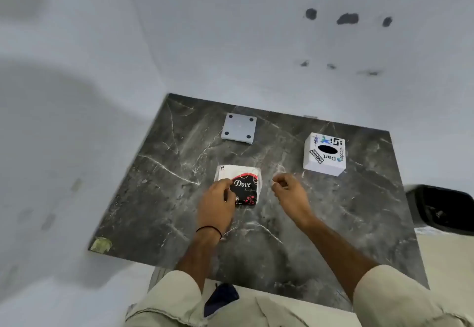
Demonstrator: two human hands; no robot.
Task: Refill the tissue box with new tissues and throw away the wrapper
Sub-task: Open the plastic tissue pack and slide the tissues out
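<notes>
One tissue pack (242, 185) lies near centre, one tissue box (324, 153) far right, one grey square plate (239, 128) far left, one bin (441, 208) right; two hands show.

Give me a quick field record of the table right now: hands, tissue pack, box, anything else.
left hand: resting on the tissue pack, fingers on its left edge
right hand: loosely curled, holding nothing, beside the pack
tissue pack: flat on the marble table, wrapper on
tissue box: upright, far right, oval slot empty
grey square plate: far side, untouched
bin: off the table's right edge
</notes>
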